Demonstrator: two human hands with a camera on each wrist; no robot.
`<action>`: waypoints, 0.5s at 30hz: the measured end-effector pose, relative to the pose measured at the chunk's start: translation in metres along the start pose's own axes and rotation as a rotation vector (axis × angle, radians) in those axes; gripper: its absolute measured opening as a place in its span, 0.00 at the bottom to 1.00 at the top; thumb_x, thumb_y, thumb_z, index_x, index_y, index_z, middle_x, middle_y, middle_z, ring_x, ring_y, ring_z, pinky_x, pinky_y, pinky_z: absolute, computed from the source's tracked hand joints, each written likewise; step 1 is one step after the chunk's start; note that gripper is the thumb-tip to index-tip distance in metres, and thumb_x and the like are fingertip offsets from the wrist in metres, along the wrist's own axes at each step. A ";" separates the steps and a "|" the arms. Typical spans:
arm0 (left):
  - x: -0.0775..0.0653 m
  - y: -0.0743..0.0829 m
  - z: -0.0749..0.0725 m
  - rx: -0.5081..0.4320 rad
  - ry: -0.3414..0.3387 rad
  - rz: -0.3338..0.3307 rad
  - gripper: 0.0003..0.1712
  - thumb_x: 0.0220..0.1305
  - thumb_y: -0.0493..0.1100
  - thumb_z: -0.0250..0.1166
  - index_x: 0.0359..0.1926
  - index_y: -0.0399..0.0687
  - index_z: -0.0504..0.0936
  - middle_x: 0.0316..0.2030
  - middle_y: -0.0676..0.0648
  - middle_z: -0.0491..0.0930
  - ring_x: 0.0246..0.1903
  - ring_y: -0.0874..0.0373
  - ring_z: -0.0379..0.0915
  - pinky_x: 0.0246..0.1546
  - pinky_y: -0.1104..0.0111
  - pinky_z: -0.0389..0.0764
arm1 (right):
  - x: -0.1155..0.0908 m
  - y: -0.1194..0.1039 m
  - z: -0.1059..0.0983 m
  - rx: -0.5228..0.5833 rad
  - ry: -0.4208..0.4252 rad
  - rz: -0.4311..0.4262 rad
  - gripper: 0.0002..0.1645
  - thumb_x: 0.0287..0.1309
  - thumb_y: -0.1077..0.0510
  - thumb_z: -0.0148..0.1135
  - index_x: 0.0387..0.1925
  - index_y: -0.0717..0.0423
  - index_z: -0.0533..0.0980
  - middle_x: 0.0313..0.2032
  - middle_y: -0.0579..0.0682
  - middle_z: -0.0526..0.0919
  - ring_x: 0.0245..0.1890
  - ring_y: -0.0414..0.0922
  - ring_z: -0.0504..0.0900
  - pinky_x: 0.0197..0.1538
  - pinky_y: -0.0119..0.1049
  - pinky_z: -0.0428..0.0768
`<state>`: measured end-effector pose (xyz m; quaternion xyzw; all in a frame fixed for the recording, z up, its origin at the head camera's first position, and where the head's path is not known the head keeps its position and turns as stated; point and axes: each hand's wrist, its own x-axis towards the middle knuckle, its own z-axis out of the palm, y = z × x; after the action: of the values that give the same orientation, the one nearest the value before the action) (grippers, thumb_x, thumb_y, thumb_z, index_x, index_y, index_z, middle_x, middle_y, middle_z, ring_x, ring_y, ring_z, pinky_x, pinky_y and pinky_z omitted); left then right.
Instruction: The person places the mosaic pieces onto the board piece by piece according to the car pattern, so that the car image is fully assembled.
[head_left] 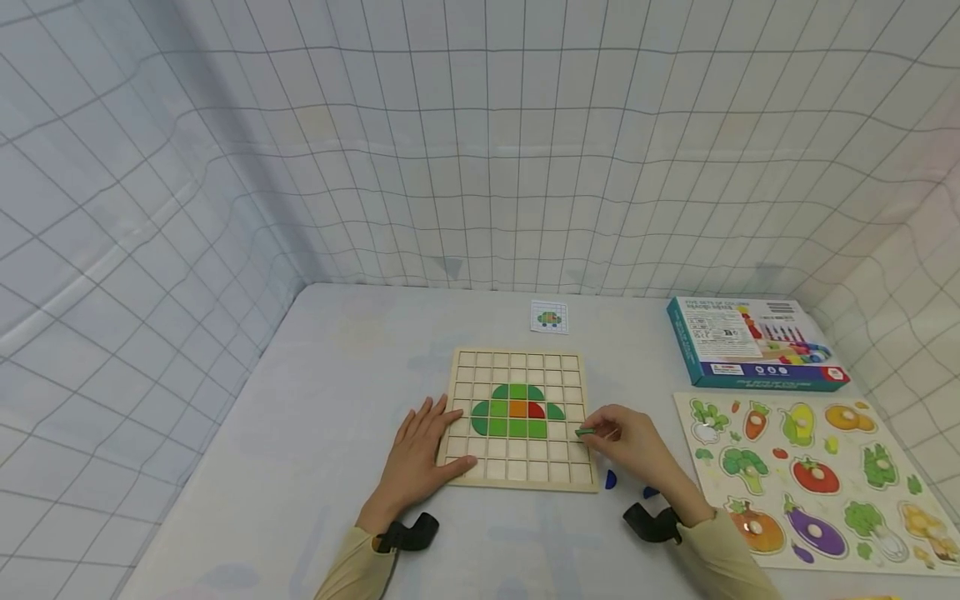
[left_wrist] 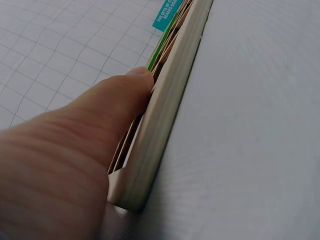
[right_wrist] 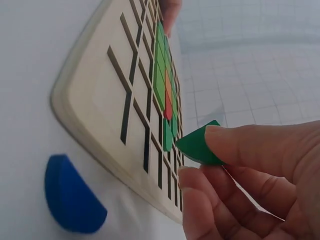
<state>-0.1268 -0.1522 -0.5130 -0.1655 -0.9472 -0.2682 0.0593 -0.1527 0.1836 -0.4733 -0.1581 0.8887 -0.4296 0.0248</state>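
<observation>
A wooden grid board (head_left: 517, 472) lies on the table, with light green squares, dark green quarter-round pieces, an orange square and a red piece set in its middle cells. My left hand (head_left: 422, 454) rests on the board's left edge with its fingers spread; in the left wrist view the thumb (left_wrist: 117, 97) lies over the rim. At the right edge, my right hand (head_left: 626, 437) pinches a dark green quarter-round piece (right_wrist: 200, 146) between thumb and fingers, held above the board. Near the board's lower right corner lies a blue quarter-round piece (right_wrist: 72, 195).
Another blue piece (head_left: 651, 492) lies partly hidden by the right wrist. A small pattern card (head_left: 550, 317) sits behind the board. To the right are a toy box (head_left: 757, 342) and a vegetable puzzle board (head_left: 821, 446). Grid-patterned cloth walls (head_left: 487, 167) surround the table.
</observation>
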 end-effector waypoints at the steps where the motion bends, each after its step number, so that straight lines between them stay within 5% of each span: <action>1: 0.000 0.000 0.000 -0.001 0.001 0.002 0.45 0.54 0.67 0.64 0.67 0.49 0.67 0.71 0.43 0.54 0.71 0.47 0.41 0.68 0.53 0.41 | 0.002 -0.001 0.002 0.002 0.002 -0.002 0.06 0.50 0.63 0.71 0.32 0.53 0.81 0.26 0.40 0.79 0.26 0.38 0.76 0.29 0.31 0.77; 15: 0.000 -0.002 0.001 0.009 -0.001 0.008 0.45 0.54 0.68 0.63 0.67 0.49 0.67 0.71 0.43 0.53 0.71 0.48 0.41 0.68 0.54 0.40 | 0.022 -0.010 0.018 -0.009 -0.051 0.019 0.06 0.52 0.64 0.69 0.34 0.57 0.82 0.27 0.40 0.80 0.28 0.39 0.77 0.32 0.34 0.77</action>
<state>-0.1276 -0.1533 -0.5148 -0.1690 -0.9477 -0.2638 0.0606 -0.1675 0.1580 -0.4747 -0.1607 0.8912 -0.4211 0.0511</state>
